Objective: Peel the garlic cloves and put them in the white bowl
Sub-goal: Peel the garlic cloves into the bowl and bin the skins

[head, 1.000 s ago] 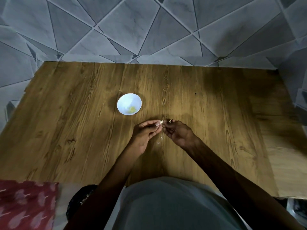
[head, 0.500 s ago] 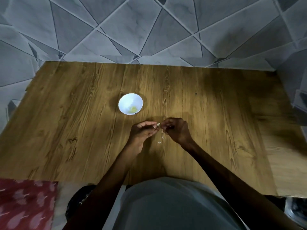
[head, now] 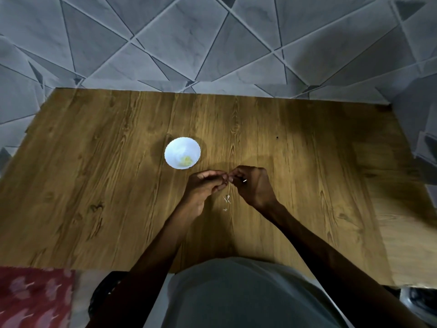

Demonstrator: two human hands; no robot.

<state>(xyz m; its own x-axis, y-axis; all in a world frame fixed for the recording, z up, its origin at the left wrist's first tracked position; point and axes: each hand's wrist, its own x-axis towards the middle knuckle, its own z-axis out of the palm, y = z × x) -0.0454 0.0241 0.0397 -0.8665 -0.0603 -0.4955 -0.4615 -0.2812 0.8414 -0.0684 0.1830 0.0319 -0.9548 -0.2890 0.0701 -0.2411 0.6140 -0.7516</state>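
Head view, one frame.

- Left hand [head: 203, 185] and right hand [head: 254, 185] were held just above the table [head: 94, 162], near its front middle, fingertips meeting.
- Fingers [head: 214, 173] of the left hand were curled, with the tips pressed together in a pinch. The right hand's fingers were curled the same way, and its tips touched the left's.
- The garlic clove could not be made out; it was hidden between the tips. Judged: both hands pinched it there, one holding it and the other working at the skin.
- Skin scraps [head: 227, 199] lay on the table just below the hands.
- White bowl [head: 177, 147] stood near the left hand, apart from it, on the far side. Pale yellow peeled garlic [head: 186, 160] lay inside, toward its near edge.

Step in hand (judged): peeling one clove, with the skin not fully off.

Next move calls for: stripping off the last of the skin and letting it fall with the scraps, then a short carry up and left to the bowl, releasing the clove over the rim. The clove is small and likely slippery, so the pinch should stay firm until it is above the bowl.
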